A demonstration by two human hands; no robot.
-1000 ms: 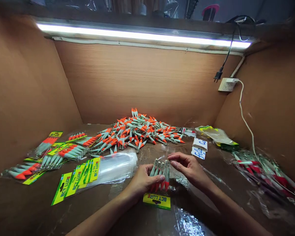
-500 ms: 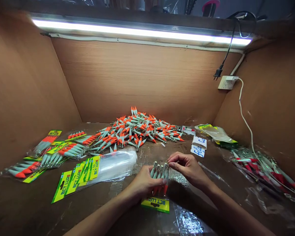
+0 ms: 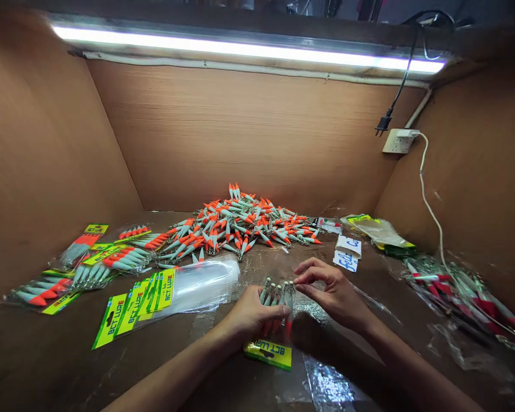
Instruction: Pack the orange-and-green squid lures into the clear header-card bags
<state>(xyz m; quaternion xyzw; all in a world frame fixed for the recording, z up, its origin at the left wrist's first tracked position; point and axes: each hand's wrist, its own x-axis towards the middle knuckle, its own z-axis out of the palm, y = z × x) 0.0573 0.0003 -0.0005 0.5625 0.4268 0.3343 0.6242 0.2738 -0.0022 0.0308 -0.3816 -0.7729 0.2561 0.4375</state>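
Observation:
My left hand [image 3: 249, 316] is closed round a bundle of several pale-green and orange fishing lures [image 3: 278, 297], hooks pointing up, partly inside a clear bag with a yellow header card [image 3: 269, 353] at its near end. My right hand [image 3: 332, 293] pinches at the top of the bundle, by the bag's open mouth and the hooks. What its fingertips grip is too small to make out. Behind the hands lies a large heap of loose lures [image 3: 240, 226].
A stack of empty clear bags with yellow cards [image 3: 154, 298] lies to the left, with filled packs [image 3: 90, 260] further left. White paper labels [image 3: 347, 253] and more packets [image 3: 459, 289] lie on the right. Brown board walls enclose the table; a white cable [image 3: 429, 212] hangs at right.
The lures have slid deeper into the bag toward the yellow card. Both hands stay at the bundle, shifted slightly up in view as the camera tilted.

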